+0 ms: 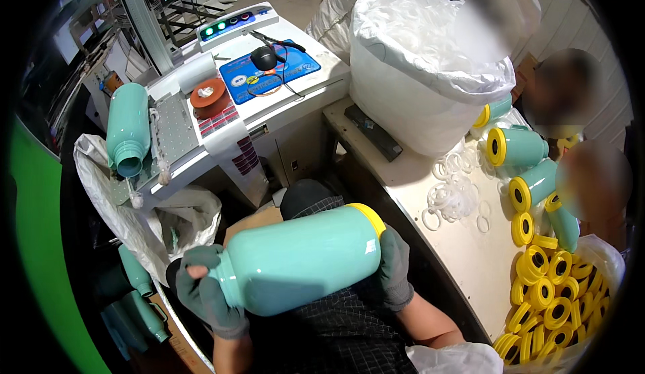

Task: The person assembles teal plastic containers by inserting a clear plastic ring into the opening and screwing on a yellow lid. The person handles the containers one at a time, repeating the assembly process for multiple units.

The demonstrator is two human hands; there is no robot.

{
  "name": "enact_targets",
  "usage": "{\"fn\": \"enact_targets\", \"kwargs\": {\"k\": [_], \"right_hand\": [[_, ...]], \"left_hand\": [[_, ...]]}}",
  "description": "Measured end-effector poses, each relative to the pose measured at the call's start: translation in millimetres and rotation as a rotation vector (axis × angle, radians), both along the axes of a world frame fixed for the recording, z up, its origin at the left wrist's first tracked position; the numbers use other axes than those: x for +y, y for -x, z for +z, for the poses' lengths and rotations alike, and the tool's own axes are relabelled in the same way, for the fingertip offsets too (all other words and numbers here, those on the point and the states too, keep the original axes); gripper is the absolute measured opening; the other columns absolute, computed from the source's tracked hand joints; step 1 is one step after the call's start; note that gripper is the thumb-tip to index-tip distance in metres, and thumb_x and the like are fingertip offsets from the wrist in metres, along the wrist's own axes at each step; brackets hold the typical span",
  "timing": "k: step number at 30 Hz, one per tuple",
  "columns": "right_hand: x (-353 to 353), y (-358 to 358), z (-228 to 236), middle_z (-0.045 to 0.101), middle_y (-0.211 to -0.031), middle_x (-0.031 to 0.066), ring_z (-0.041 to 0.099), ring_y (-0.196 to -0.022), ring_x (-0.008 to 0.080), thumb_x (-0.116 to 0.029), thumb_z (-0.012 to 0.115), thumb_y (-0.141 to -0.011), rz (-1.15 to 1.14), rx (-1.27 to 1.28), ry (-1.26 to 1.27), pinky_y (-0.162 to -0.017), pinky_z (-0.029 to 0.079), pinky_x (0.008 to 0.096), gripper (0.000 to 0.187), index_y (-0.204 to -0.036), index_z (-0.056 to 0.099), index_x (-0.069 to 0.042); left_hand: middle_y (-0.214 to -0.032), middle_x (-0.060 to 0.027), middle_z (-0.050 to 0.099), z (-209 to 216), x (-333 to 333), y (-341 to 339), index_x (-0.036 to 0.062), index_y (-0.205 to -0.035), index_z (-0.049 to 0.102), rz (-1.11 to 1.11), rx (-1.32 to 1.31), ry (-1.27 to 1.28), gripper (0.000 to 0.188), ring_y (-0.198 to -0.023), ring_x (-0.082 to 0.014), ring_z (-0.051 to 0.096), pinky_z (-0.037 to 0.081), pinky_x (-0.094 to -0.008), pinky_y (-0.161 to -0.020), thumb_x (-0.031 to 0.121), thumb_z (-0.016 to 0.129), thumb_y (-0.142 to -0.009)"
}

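Observation:
A large teal bottle (306, 260) lies sideways across my lap, its narrow threaded neck to the left and a yellow ring (366, 219) round its right end. My left hand (211, 293), in a grey glove with a thumb tip bare, is closed round the neck. On the yellow end presses my right hand (395, 266), also gloved, with its fingers mostly hidden behind the bottle. Another teal bottle (127, 125) rests on the perforated metal plate (173, 118) of the machine at the left, its open mouth facing me.
A white sack (410, 85) full of translucent rings stands on the right bench, beside loose clear rings (453, 199). Several yellow parts (557, 286) and teal bottles (517, 147) lie farther right, near another person. On the machine table are an orange tape roll (209, 97) and a blue mat (269, 71).

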State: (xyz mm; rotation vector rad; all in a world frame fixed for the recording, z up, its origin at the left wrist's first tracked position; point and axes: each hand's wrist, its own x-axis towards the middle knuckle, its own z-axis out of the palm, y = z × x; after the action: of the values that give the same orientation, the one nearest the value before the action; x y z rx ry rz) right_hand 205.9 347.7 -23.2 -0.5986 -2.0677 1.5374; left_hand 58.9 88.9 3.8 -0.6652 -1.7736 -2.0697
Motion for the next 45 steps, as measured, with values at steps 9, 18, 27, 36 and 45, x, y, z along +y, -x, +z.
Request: {"fn": "enact_targets", "kwargs": {"k": [9,18,27,36,45], "right_hand": [[34.3,32.7,36.5,0.046,-0.157,0.0173,0.047,-0.138,0.0248,-0.081,0.029,-0.099,0.197,0.402,0.751,-0.121,0.033,0.0429,0.102,-0.158,0.038,0.001],[69.9,-33.2,-12.7,0.033,-0.167,0.0203,0.032,-0.155,0.0311,-0.082,0.029,-0.099,-0.057,0.474,0.778,-0.129,0.022,0.0456,0.107,-0.163,0.027,0.003],[35.9,-66.1,-21.2,0.062,-0.139,0.0143,0.062,-0.126,0.0236,-0.057,0.042,-0.110,-0.154,0.476,1.071,-0.108,0.051,0.0386,0.071,-0.150,0.047,0.002],[167.8,-50.3,6.2,0.051,-0.151,0.0205,0.060,-0.127,0.0303,-0.026,0.064,-0.104,-0.295,0.995,0.885,-0.109,0.050,0.0441,0.061,-0.155,0.039,-0.004],[417.0,49.2,10.4,0.060,-0.125,0.0181,0.064,-0.103,0.0290,-0.023,0.065,-0.103,-0.356,0.479,0.378,-0.091,0.054,0.0418,0.046,-0.142,0.050,-0.002]], "left_hand": [[-0.118,-0.0069,0.061,-24.7,-10.1,-2.0,0.0042,-0.125,0.059,-0.391,-0.538,-0.615,0.029,-0.108,-0.0166,0.062,0.052,-0.0359,-0.098,0.027,0.049,-0.109],[-0.116,-0.0122,0.063,-0.3,18.0,12.2,0.0075,-0.124,0.061,-0.366,-0.306,-0.261,0.027,-0.106,-0.0264,0.063,0.054,-0.0409,-0.093,0.024,0.058,-0.102],[-0.103,-0.0138,0.065,46.0,94.0,-7.5,0.0084,-0.097,0.057,-0.361,-0.050,-0.065,0.030,-0.097,-0.0276,0.062,0.052,-0.0438,-0.088,0.034,0.072,-0.092],[-0.143,-0.0248,0.054,53.7,160.8,-43.3,0.0092,-0.132,0.061,-0.384,0.281,0.086,0.058,-0.133,-0.0390,0.053,0.042,-0.0515,-0.113,0.047,0.078,-0.092],[-0.129,-0.0142,0.062,-7.5,-17.6,6.1,0.0038,-0.131,0.060,0.270,0.158,0.717,0.052,-0.122,-0.0288,0.061,0.049,-0.0411,-0.104,0.003,0.081,-0.083]]}}
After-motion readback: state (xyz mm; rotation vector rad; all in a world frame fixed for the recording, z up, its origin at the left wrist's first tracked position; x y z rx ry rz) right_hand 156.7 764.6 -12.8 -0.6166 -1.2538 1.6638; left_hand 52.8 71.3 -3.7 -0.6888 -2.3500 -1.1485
